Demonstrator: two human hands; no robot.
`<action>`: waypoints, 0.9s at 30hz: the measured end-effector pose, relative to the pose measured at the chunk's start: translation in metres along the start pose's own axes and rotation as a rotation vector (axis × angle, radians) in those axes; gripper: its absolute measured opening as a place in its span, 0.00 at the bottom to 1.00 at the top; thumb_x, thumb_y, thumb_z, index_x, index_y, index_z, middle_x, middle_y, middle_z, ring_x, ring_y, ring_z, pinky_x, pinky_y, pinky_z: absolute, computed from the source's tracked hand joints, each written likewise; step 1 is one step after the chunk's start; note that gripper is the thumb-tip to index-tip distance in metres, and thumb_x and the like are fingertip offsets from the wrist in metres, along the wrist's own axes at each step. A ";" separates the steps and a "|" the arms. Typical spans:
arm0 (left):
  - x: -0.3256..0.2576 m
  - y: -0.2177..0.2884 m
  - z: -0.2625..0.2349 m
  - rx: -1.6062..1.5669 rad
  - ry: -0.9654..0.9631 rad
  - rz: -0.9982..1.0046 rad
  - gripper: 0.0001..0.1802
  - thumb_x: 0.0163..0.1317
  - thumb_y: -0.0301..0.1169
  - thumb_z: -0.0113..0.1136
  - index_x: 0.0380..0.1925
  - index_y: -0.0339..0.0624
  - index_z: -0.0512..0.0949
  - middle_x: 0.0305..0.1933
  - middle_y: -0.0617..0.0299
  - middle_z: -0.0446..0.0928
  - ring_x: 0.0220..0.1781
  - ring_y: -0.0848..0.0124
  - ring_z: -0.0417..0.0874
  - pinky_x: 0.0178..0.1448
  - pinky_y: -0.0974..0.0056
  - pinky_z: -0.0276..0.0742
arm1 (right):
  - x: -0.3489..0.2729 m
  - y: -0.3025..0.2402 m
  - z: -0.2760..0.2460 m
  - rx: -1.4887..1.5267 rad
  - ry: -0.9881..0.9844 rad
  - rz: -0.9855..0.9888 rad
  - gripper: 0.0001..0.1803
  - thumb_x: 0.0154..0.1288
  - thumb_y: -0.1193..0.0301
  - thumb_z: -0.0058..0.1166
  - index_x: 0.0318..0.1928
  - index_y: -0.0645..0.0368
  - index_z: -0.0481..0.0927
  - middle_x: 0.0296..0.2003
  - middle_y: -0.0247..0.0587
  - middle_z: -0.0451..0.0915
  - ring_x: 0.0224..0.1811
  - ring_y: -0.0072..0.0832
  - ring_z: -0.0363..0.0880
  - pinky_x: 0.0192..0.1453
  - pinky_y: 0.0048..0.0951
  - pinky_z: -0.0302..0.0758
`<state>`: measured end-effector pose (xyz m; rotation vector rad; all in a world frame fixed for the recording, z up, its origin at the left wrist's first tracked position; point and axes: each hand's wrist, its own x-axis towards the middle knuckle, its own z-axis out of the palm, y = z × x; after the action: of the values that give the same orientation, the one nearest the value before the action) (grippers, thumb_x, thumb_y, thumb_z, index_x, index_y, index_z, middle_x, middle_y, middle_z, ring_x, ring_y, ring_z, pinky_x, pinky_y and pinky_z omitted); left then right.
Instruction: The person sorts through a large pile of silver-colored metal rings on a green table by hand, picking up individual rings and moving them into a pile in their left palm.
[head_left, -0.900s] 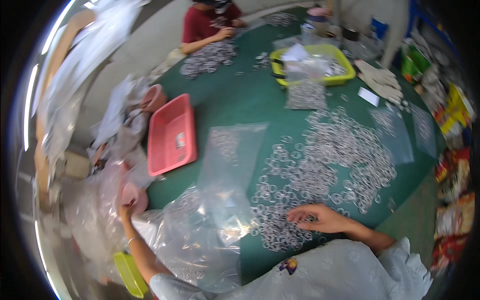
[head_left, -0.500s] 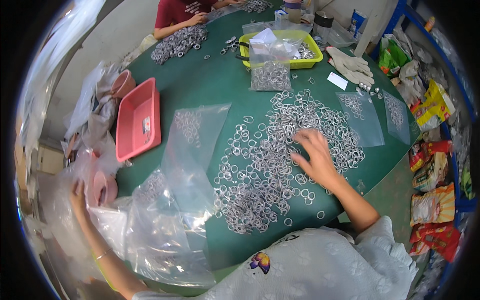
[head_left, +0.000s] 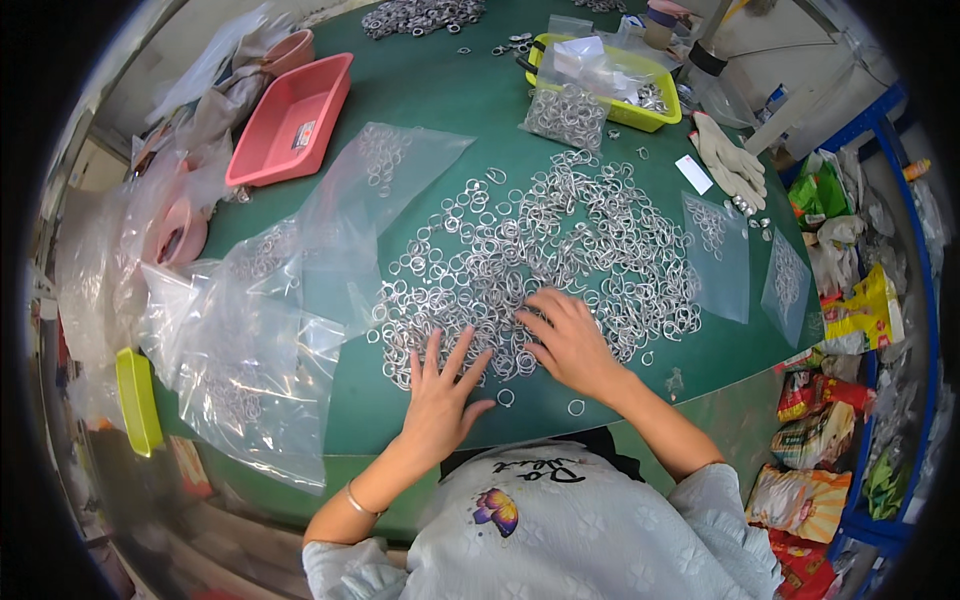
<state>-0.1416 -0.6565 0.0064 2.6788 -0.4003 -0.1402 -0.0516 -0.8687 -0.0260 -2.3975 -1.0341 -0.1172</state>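
Observation:
A broad heap of silvery metal rings [head_left: 620, 250] is spread over the green table [head_left: 440, 180]. At the heap's near left edge my left hand [head_left: 440, 395] lies with its fingers spread, the tips touching the rings. My right hand [head_left: 572, 345] rests on the near middle of the pile, fingers apart and slightly bent, with no ring seen in its grasp. Clear plastic bags [head_left: 250, 370] with some rings inside lie left of my left hand. Two smaller clear bags of rings, one of them a flat bag [head_left: 725, 270], lie right of the heap.
A pink tray [head_left: 262, 135] stands at the far left, near a pink bowl [head_left: 183, 232]. At the back right is a yellow-green basket [head_left: 655, 117] with a ring-filled bag [head_left: 566, 115] leaning on it. Gloves [head_left: 730, 165] lie beside it. Blue shelving [head_left: 880, 120] with colourful packets lines the right.
My left hand has come from the plastic bags at the left onto the rings. My right hand has drawn nearer to me. The whole view has shifted.

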 end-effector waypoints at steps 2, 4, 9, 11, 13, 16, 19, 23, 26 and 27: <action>0.005 -0.006 0.020 0.075 0.075 -0.032 0.32 0.53 0.30 0.64 0.61 0.51 0.68 0.71 0.54 0.56 0.72 0.46 0.53 0.70 0.34 0.46 | -0.018 0.004 -0.002 0.022 -0.070 -0.092 0.19 0.54 0.73 0.58 0.49 0.58 0.75 0.53 0.44 0.70 0.61 0.41 0.64 0.59 0.44 0.63; 0.010 -0.013 0.030 0.114 0.145 -0.076 0.30 0.55 0.27 0.61 0.60 0.51 0.69 0.70 0.54 0.57 0.72 0.48 0.55 0.69 0.33 0.45 | -0.033 0.008 -0.011 0.054 -0.117 -0.123 0.14 0.54 0.74 0.59 0.44 0.56 0.78 0.50 0.39 0.73 0.60 0.39 0.67 0.58 0.42 0.63; 0.010 -0.038 0.029 0.238 0.336 -0.211 0.27 0.54 0.18 0.50 0.56 0.46 0.72 0.68 0.49 0.60 0.70 0.49 0.58 0.69 0.35 0.48 | -0.048 0.025 -0.039 0.029 -0.012 -0.073 0.15 0.49 0.74 0.63 0.40 0.56 0.79 0.46 0.38 0.74 0.55 0.39 0.70 0.57 0.41 0.63; 0.006 -0.037 0.027 0.242 0.422 -0.237 0.30 0.49 0.15 0.49 0.56 0.43 0.71 0.67 0.49 0.61 0.69 0.47 0.60 0.69 0.36 0.49 | -0.049 0.031 -0.045 0.051 0.088 0.086 0.17 0.48 0.73 0.64 0.41 0.57 0.78 0.46 0.40 0.73 0.52 0.39 0.70 0.56 0.40 0.64; 0.014 -0.019 0.027 0.132 0.388 -0.150 0.28 0.52 0.19 0.52 0.57 0.44 0.71 0.67 0.49 0.61 0.69 0.47 0.59 0.68 0.35 0.50 | -0.036 0.035 -0.043 0.033 0.186 0.171 0.19 0.50 0.71 0.64 0.44 0.58 0.77 0.47 0.42 0.72 0.53 0.41 0.69 0.57 0.39 0.64; 0.035 0.022 0.028 -0.005 0.199 0.058 0.27 0.54 0.26 0.61 0.57 0.48 0.71 0.69 0.54 0.59 0.71 0.47 0.55 0.69 0.35 0.49 | 0.009 0.030 -0.030 -0.039 0.272 0.060 0.17 0.52 0.71 0.62 0.45 0.59 0.77 0.47 0.42 0.73 0.52 0.41 0.70 0.57 0.39 0.63; 0.042 0.015 0.042 0.115 0.143 0.147 0.26 0.55 0.37 0.64 0.56 0.54 0.72 0.69 0.60 0.59 0.70 0.50 0.55 0.67 0.31 0.49 | 0.034 0.043 -0.014 -0.065 0.120 0.008 0.14 0.53 0.71 0.61 0.42 0.59 0.79 0.45 0.40 0.74 0.52 0.39 0.70 0.58 0.39 0.63; 0.029 0.001 0.033 0.224 0.159 0.028 0.24 0.55 0.38 0.63 0.52 0.49 0.74 0.67 0.61 0.62 0.69 0.50 0.58 0.66 0.30 0.48 | 0.022 0.049 -0.020 0.026 0.093 0.054 0.09 0.53 0.73 0.61 0.37 0.58 0.80 0.38 0.38 0.76 0.44 0.37 0.75 0.51 0.37 0.69; 0.015 -0.012 0.034 0.198 0.242 -0.097 0.19 0.55 0.32 0.61 0.48 0.44 0.76 0.65 0.58 0.63 0.70 0.51 0.58 0.67 0.30 0.47 | 0.010 0.050 -0.042 0.308 0.164 0.237 0.09 0.57 0.77 0.59 0.40 0.59 0.81 0.37 0.37 0.80 0.34 0.27 0.78 0.38 0.26 0.73; 0.010 -0.016 0.033 0.186 0.275 -0.131 0.18 0.56 0.30 0.60 0.48 0.43 0.76 0.65 0.56 0.63 0.70 0.51 0.58 0.67 0.30 0.47 | 0.003 0.056 -0.038 0.544 0.199 0.332 0.09 0.58 0.77 0.59 0.41 0.60 0.81 0.37 0.35 0.80 0.35 0.22 0.77 0.38 0.24 0.73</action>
<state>-0.1329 -0.6588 -0.0308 2.8525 -0.1579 0.2364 -0.0051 -0.9179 -0.0162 -1.9716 -0.4839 0.0414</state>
